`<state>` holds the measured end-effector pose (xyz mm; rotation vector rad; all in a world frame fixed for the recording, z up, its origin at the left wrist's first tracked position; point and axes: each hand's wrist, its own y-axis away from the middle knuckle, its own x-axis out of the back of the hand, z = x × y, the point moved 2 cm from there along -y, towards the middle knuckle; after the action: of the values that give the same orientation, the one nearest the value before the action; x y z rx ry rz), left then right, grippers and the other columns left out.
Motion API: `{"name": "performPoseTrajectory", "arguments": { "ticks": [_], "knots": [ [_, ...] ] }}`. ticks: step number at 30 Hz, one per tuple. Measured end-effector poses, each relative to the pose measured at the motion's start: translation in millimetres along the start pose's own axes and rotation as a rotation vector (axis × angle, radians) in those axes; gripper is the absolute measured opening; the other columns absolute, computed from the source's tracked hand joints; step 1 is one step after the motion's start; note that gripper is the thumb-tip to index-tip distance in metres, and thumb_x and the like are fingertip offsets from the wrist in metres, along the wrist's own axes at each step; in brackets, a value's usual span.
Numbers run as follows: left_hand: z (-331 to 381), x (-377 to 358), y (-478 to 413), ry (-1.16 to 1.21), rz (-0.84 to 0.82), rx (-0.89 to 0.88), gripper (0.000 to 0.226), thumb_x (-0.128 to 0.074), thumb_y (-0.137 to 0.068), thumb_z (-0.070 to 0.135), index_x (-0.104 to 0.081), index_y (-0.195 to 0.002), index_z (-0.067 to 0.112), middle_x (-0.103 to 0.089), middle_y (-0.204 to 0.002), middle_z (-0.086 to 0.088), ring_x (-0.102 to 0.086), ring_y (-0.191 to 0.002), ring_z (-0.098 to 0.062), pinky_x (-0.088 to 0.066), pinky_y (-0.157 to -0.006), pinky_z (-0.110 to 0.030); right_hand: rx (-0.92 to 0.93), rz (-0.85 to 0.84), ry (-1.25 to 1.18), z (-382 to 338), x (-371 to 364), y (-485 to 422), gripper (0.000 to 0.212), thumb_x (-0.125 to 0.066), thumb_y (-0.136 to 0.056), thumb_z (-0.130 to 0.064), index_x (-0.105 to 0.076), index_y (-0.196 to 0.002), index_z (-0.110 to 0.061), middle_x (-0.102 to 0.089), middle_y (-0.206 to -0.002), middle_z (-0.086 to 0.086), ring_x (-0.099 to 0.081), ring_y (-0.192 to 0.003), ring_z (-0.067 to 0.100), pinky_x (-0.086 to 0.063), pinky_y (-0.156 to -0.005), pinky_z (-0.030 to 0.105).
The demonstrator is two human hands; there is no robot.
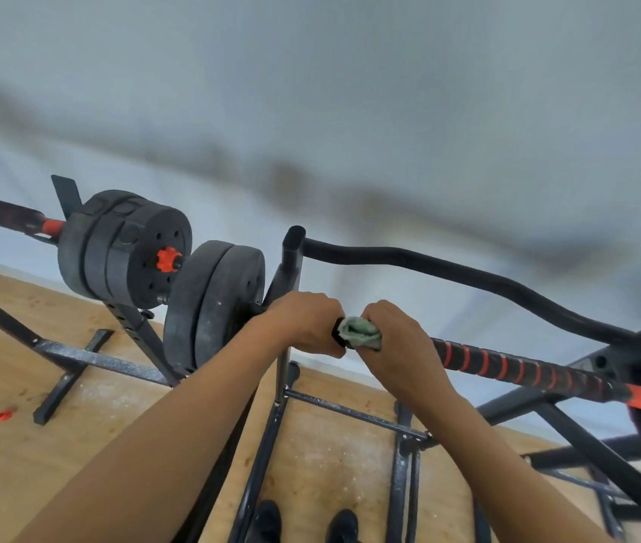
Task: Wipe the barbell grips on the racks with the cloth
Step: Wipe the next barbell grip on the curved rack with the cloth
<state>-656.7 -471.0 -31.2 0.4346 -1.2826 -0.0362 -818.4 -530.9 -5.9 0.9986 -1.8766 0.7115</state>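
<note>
Forearms [162, 444] nearest | our left hand [303, 323] curls round the barbell grip [526, 366], probably stiff and heavy | right hand [393, 339] squeezes the limp cloth [360, 331] round it

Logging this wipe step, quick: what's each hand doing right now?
Left hand: fingers curled round the barbell, beside the plates.
Right hand: grips the green cloth against the barbell.

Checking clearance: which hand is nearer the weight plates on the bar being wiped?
Left. The left hand grips the bar right beside the weight plates; the right hand, holding the cloth, sits farther along.
</note>
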Motion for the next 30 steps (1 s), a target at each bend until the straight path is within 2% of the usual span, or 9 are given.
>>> {"name": "performPoseTrajectory", "arguments": {
  "ticks": [4, 8, 13, 17, 19, 21, 23, 26, 30],
  "knots": [
    [2, -2, 6, -0.038, 0.098, 0.016, 0.022, -0.065, -0.084, 0.047, -0.058, -0.081, 0.026, -0.062, -0.071, 0.005, -0.062, -0.064, -0.017, -0.060, -0.069, -0.035, -0.097, 0.096, 0.111, -10, -6, -15, 0.026, -0.063, -0.093, -0.030, -0.043, -0.078, -0.024, -0.048, -0.074, -0.009, -0.045, -0.061, 0.011, -0.034, -0.055, 0.026],
    [1, -5, 5, -0.055, 0.128, 0.002, 0.025, -0.066, -0.085, 0.050, -0.061, -0.094, 0.027, -0.061, -0.077, 0.008, -0.061, -0.068, -0.015, -0.060, -0.071, -0.036, -0.239, -0.025, 0.109, -9, -1, -46, 0.022, -0.055, -0.092, -0.034, -0.044, -0.074, -0.024, -0.058, -0.072, -0.006, -0.058, -0.069, 0.018, -0.050, -0.062, 0.035],
    [-15, -9, -26, 0.179, -0.231, -0.055, 0.048, -0.080, -0.082, 0.052, -0.064, -0.119, 0.025, -0.072, -0.107, 0.000, -0.068, -0.092, -0.023, -0.059, -0.089, -0.040, -0.198, -0.023, 0.151, -19, -3, -25, 0.018, -0.053, -0.099, -0.027, -0.048, -0.083, -0.021, -0.053, -0.078, -0.006, -0.056, -0.070, 0.017, -0.046, -0.061, 0.031],
    [-15, -4, -36, 0.263, -0.392, -0.107, 0.047, -0.085, -0.082, 0.050, -0.067, -0.092, 0.007, -0.064, -0.076, -0.007, -0.051, -0.060, -0.022, -0.048, -0.062, -0.034, -0.121, 0.081, 0.118, -21, -8, 4, 0.015, -0.058, -0.097, -0.021, -0.048, -0.087, -0.020, -0.051, -0.084, -0.005, -0.052, -0.066, 0.017, -0.043, -0.055, 0.031],
    [-14, 2, -33, 0.261, -0.381, -0.125, 0.052, -0.084, -0.082, 0.053, -0.067, -0.086, 0.005, -0.062, -0.066, -0.005, -0.048, -0.049, -0.018, -0.048, -0.059, -0.033, -0.103, 0.082, 0.121, -19, -10, 6, 0.016, -0.060, -0.098, -0.023, -0.049, -0.087, -0.021, -0.051, -0.083, -0.007, -0.051, -0.064, 0.015, -0.040, -0.054, 0.028],
    [-11, 7, -24, 0.255, -0.293, -0.111, 0.054, -0.085, -0.077, 0.060, -0.071, -0.088, 0.008, -0.067, -0.067, 0.001, -0.059, -0.050, -0.015, -0.054, -0.061, -0.030, -0.082, 0.019, 0.150, -17, -8, 6, 0.018, -0.064, -0.097, -0.028, -0.049, -0.087, -0.023, -0.051, -0.082, -0.008, -0.050, -0.065, 0.012, -0.038, -0.055, 0.024],
    [-6, 5, -10, 0.068, -0.012, -0.094, 0.048, -0.082, -0.076, 0.064, -0.069, -0.089, 0.019, -0.069, -0.072, 0.006, -0.068, -0.064, -0.015, -0.058, -0.064, -0.031, -0.082, -0.037, 0.117, -15, 0, 5, 0.018, -0.067, -0.096, -0.028, -0.052, -0.088, -0.022, -0.052, -0.081, -0.010, -0.051, -0.067, 0.010, -0.039, -0.060, 0.021],
    [8, -17, 10, -0.212, 0.400, -0.073, 0.023, -0.067, -0.093, 0.040, -0.055, -0.095, 0.021, -0.058, -0.075, 0.007, -0.062, -0.068, -0.020, -0.046, -0.062, -0.031, -0.132, 0.108, -0.008, -11, 17, -9, 0.021, -0.069, -0.092, -0.022, -0.052, -0.080, -0.020, -0.054, -0.072, -0.009, -0.052, -0.065, 0.011, -0.043, -0.061, 0.022],
    [11, -20, 6, -0.248, 0.425, -0.006, 0.018, -0.063, -0.096, 0.032, -0.054, -0.086, 0.020, -0.047, -0.066, 0.006, -0.053, -0.060, -0.020, -0.039, -0.058, -0.031, -0.192, 0.055, 0.038, -9, 11, -29, 0.026, -0.063, -0.095, -0.029, -0.050, -0.075, -0.019, -0.055, -0.069, -0.006, -0.054, -0.065, 0.014, -0.049, -0.064, 0.031]
  ]
}}
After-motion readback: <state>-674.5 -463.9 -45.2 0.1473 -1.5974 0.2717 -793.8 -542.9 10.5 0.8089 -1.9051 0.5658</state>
